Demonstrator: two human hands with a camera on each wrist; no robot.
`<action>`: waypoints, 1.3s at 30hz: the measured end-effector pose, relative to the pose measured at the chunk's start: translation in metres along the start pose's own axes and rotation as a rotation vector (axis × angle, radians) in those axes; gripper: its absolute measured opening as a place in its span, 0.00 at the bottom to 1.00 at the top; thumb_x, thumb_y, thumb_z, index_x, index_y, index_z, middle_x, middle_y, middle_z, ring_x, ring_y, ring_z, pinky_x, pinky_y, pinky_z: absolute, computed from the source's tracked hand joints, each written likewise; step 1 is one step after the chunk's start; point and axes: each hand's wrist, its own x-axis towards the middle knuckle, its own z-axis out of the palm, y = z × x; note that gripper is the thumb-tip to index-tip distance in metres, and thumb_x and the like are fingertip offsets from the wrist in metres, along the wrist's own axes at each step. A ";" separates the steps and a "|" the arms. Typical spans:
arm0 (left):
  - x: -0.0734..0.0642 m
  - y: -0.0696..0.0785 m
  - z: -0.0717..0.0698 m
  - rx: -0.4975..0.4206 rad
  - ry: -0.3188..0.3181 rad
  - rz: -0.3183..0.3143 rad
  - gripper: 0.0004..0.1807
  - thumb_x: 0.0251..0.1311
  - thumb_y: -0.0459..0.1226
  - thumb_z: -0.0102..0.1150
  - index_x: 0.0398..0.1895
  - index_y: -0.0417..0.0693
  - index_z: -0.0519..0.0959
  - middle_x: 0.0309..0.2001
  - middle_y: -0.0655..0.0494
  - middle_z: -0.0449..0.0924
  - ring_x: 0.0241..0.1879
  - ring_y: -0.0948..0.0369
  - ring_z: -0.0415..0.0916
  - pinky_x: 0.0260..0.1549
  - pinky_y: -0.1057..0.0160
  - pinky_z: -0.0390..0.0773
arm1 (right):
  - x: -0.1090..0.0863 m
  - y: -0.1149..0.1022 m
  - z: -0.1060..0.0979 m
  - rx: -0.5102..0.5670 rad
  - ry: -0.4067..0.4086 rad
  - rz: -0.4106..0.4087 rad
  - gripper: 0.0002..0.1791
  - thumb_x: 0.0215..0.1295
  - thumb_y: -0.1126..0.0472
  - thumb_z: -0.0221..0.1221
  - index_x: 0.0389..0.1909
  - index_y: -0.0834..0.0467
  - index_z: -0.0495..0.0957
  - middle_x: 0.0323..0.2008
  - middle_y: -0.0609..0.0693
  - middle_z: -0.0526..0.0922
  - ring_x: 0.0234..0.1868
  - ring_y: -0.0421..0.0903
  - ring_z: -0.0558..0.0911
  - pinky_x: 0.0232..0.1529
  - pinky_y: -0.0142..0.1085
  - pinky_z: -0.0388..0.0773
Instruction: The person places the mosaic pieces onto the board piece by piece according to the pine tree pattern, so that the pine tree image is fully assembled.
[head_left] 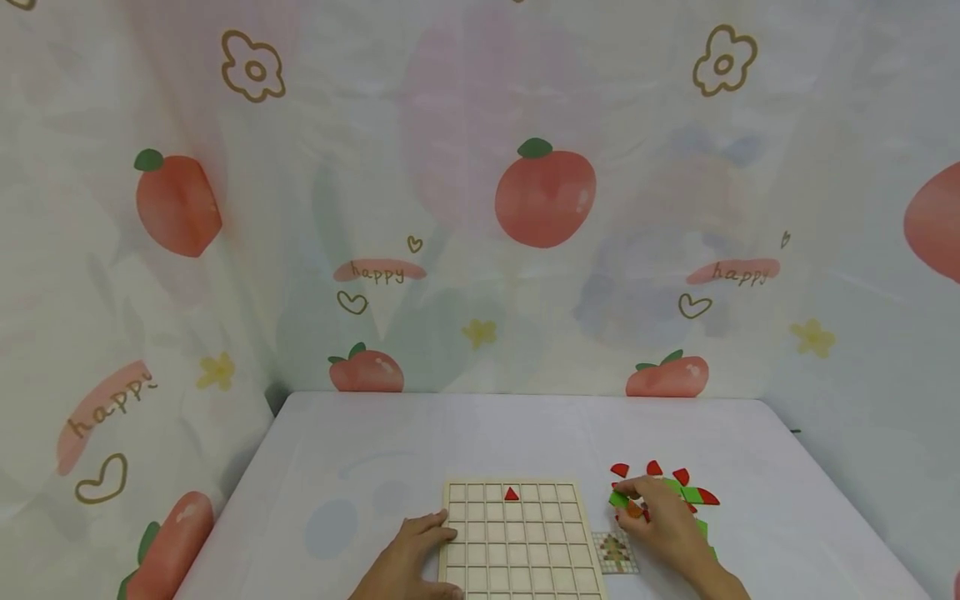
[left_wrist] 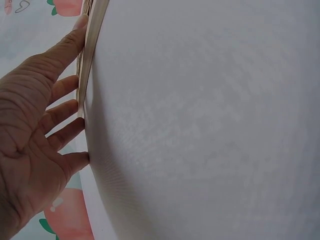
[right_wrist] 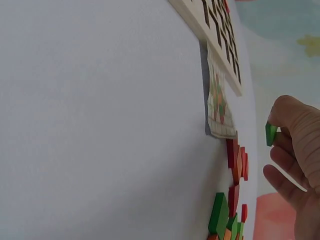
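Within pinch of right grip (right_wrist: 307, 142), green block (right_wrist: 270, 134).

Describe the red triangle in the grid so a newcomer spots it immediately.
On the white table, find the pale wooden grid board touched by the left hand. Go to its far row, fourth compartment from the left: the red triangle sits there, tip toward the far rim. It is the only piece visible in the board; the other red pieces lie loose to the right.
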 end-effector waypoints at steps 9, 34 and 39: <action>0.000 0.002 -0.001 0.014 0.006 0.012 0.40 0.50 0.56 0.78 0.65 0.51 0.78 0.73 0.43 0.67 0.72 0.35 0.61 0.66 0.28 0.62 | 0.001 -0.028 0.013 0.046 -0.064 0.000 0.13 0.59 0.64 0.71 0.44 0.53 0.83 0.41 0.42 0.83 0.44 0.42 0.80 0.45 0.37 0.84; 0.000 0.000 0.000 0.033 0.014 0.043 0.34 0.49 0.56 0.78 0.57 0.52 0.80 0.71 0.41 0.70 0.70 0.38 0.65 0.67 0.29 0.60 | 0.009 -0.085 0.061 0.052 -0.123 -0.414 0.12 0.58 0.66 0.70 0.43 0.55 0.82 0.40 0.40 0.82 0.42 0.39 0.78 0.45 0.35 0.84; 0.002 0.002 -0.002 -0.015 -0.002 0.001 0.34 0.48 0.54 0.79 0.57 0.52 0.80 0.72 0.41 0.69 0.71 0.36 0.63 0.67 0.28 0.59 | 0.016 -0.094 0.062 -0.022 -0.165 -0.442 0.11 0.60 0.65 0.70 0.43 0.56 0.82 0.40 0.41 0.81 0.43 0.38 0.77 0.44 0.34 0.83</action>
